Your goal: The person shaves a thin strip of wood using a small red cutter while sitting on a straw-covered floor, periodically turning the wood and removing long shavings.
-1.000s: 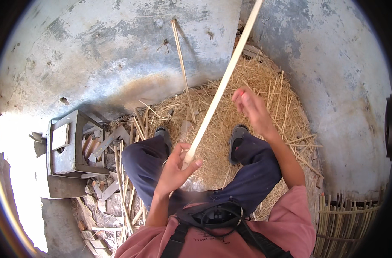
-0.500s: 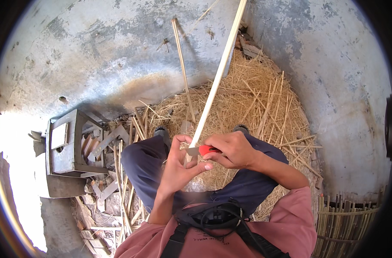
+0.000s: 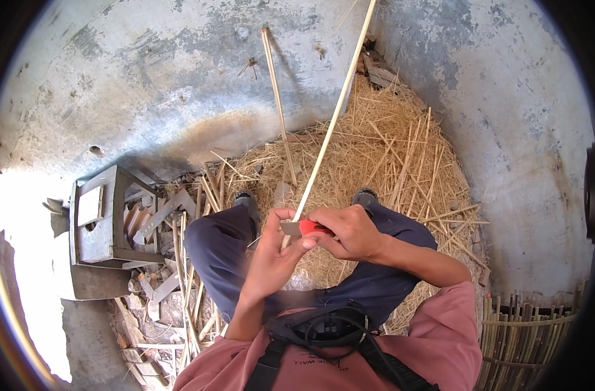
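Observation:
A long pale strip, like split bamboo (image 3: 330, 130), slants from between my hands up past the top edge. My left hand (image 3: 274, 254) curls its fingers round the strip's near end. In my right hand (image 3: 349, 231) is a knife with a red handle (image 3: 308, 227), gripped close to the blade. Its flat metal blade (image 3: 289, 229) lies across the strip, between my left fingers and thumb. My right thumb tip nearly meets the left thumb. Part of the strip's near end is hidden behind the fingers.
Straw-like shavings (image 3: 369, 143) cover the floor, with loose strips (image 3: 411, 173) at the right. Another strip (image 3: 278, 98) leans on the wall. A wooden box-like frame (image 3: 115, 218) stands at left among scraps. A woven stick basket (image 3: 525, 342) sits at lower right.
The strip looks narrower, as if turned, and its upper part shifted slightly. My left fingers have closed in a little around it, and the blade moved slightly left.

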A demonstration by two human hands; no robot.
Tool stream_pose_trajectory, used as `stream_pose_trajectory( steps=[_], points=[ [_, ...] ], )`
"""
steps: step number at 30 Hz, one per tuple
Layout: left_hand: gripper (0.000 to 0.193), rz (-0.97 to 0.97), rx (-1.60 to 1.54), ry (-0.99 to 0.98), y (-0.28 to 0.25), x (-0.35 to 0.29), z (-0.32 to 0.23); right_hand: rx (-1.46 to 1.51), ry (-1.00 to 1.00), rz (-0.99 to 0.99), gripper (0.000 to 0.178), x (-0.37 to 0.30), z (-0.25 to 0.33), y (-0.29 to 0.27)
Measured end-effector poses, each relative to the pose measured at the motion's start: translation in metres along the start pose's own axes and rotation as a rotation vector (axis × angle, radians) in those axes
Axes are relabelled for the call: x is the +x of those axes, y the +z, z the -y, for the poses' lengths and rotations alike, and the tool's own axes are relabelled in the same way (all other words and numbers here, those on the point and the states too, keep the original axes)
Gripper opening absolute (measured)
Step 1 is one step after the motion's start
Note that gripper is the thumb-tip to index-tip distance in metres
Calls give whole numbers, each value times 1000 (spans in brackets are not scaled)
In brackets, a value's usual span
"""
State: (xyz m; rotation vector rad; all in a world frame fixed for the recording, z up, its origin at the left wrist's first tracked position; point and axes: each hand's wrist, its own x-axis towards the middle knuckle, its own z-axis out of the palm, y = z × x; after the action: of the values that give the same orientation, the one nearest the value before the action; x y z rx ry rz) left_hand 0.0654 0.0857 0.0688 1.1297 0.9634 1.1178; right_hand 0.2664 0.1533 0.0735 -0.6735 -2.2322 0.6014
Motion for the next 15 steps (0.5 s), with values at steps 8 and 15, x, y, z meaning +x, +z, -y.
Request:
stream_pose_trajectory(
  steps=[8,15],
  points=[
    [36,-104,421,113,9,0,-4,-44,46,-8,24,0,5,-3],
    [25,-211,528,235,11,3,8,-114,79,-32,29,2,10,-2]
  ],
)
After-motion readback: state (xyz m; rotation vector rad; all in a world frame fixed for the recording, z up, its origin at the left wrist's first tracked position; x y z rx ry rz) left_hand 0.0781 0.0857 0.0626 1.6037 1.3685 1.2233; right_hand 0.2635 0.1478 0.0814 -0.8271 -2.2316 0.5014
